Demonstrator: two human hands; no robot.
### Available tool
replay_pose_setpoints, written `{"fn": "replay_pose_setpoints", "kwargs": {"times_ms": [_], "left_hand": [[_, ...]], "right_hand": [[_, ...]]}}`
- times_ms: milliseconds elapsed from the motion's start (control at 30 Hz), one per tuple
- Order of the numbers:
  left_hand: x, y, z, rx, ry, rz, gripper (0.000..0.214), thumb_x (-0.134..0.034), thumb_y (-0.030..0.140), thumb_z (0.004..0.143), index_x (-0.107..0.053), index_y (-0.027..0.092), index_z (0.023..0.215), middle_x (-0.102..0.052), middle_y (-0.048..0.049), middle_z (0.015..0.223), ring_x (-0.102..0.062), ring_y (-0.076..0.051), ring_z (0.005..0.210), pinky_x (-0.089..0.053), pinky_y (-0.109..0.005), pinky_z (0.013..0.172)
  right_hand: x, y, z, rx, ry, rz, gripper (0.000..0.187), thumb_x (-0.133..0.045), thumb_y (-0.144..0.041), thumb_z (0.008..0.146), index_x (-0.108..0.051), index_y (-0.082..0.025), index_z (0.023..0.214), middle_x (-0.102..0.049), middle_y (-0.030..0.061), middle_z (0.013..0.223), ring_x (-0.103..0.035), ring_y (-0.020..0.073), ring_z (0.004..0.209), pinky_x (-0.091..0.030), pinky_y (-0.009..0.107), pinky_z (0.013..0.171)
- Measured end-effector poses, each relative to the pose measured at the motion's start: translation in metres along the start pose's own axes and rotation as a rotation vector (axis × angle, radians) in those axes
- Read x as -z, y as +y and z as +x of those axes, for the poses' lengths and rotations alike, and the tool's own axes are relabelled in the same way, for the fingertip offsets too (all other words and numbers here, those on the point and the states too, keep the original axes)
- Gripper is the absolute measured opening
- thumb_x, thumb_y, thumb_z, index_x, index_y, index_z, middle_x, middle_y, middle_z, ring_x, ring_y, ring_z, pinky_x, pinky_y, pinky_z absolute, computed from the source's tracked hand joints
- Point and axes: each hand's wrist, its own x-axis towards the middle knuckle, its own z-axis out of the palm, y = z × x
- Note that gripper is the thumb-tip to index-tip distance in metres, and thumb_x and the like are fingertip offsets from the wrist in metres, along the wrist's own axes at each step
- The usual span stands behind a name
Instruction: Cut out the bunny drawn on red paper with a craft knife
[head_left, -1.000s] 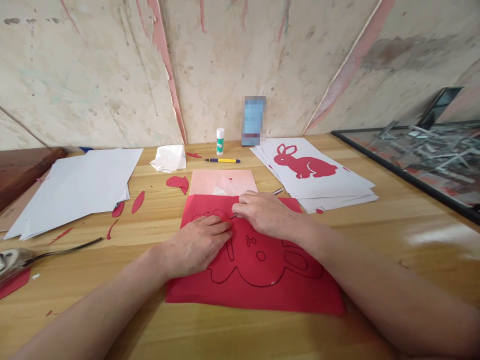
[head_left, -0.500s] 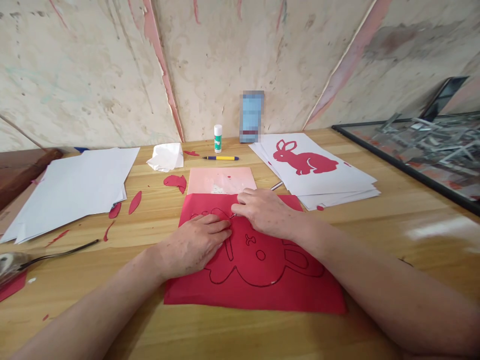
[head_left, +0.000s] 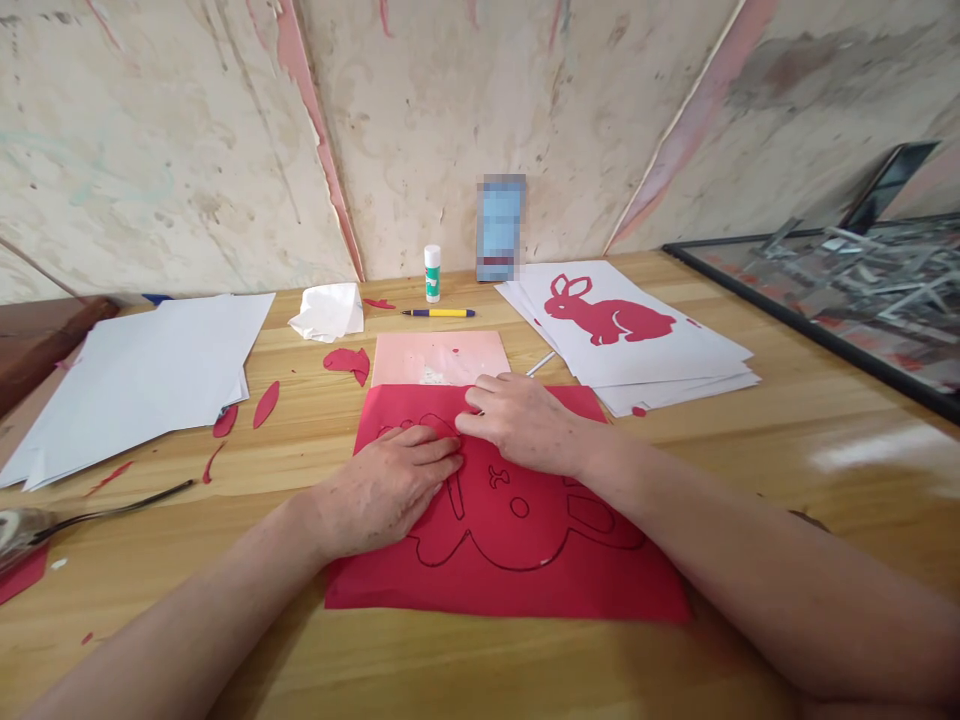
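Observation:
A red paper sheet (head_left: 495, 595) lies in front of me, with a rabbit drawn on it in black outline. My left hand (head_left: 397, 482) rests flat on its left part, fingers stretched out and covering some of the lines. Just right of those fingertips, my right hand (head_left: 517, 420) is closed in a pinch over the sheet's upper middle. From behind its knuckles sticks out the thin silvery shaft of a pen-like craft knife (head_left: 541, 363). Its tip is hidden by the fingers. Under the sheet's far edge shows a pink pad (head_left: 397, 352).
A glue stick (head_left: 433, 274), a yellow-blue pen (head_left: 442, 313) and a phone (head_left: 500, 228) are at the back. White papers (head_left: 142, 365) lie left; a red rabbit cutout (head_left: 619, 315) lies on sheets at right. Red scraps (head_left: 347, 364) are scattered. A black-framed pane (head_left: 810, 330) lies far right.
My right hand has shifted slightly left toward my left fingertips, and the knife's shaft leans at a steeper angle. My left hand stays in place on the sheet.

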Motion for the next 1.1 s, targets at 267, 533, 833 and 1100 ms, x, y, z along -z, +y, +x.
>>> {"fn": "replay_pose_setpoints", "kwargs": {"times_ms": [267, 533, 833, 1100], "left_hand": [[-0.002, -0.001, -0.001, 0.012, -0.006, -0.026, 0.036, -0.037, 0.016, 0.094, -0.055, 0.014, 0.126, -0.057, -0.01, 0.128, -0.05, -0.025, 0.117, -0.046, -0.047, 0.097], [-0.003, -0.001, -0.001, 0.016, 0.002, -0.016, 0.036, -0.037, 0.016, 0.094, -0.056, 0.014, 0.124, -0.057, -0.01, 0.129, -0.05, -0.026, 0.118, -0.046, -0.047, 0.097], [-0.004, -0.001, -0.002, 0.013, 0.025, -0.026, 0.036, -0.038, 0.016, 0.094, -0.056, 0.016, 0.125, -0.058, -0.0095, 0.128, -0.052, -0.025, 0.118, -0.046, -0.046, 0.098], [-0.004, -0.002, -0.002, 0.005, 0.007, -0.016, 0.037, -0.039, 0.016, 0.094, -0.055, 0.015, 0.127, -0.056, -0.0102, 0.13, -0.051, -0.025, 0.118, -0.045, -0.047, 0.099]], "right_hand": [[-0.007, 0.006, 0.0, 0.044, 0.006, -0.001, 0.026, -0.041, -0.005, 0.084, -0.062, -0.019, 0.084, -0.055, 0.0049, 0.074, -0.041, 0.018, 0.076, -0.025, 0.031, 0.065], [-0.008, 0.009, 0.0, 0.035, -0.018, 0.015, 0.029, -0.04, -0.002, 0.079, -0.062, -0.019, 0.086, -0.053, 0.0043, 0.074, -0.04, 0.0181, 0.076, -0.026, 0.031, 0.066], [-0.01, 0.013, -0.001, 0.02, -0.023, 0.011, 0.024, -0.044, -0.004, 0.078, -0.061, -0.019, 0.085, -0.053, 0.004, 0.074, -0.04, 0.0182, 0.077, -0.025, 0.03, 0.066], [-0.005, 0.013, -0.002, 0.009, -0.043, 0.032, 0.023, -0.044, -0.002, 0.076, -0.06, -0.018, 0.082, -0.053, 0.0039, 0.074, -0.04, 0.0178, 0.076, -0.024, 0.03, 0.065]]}}
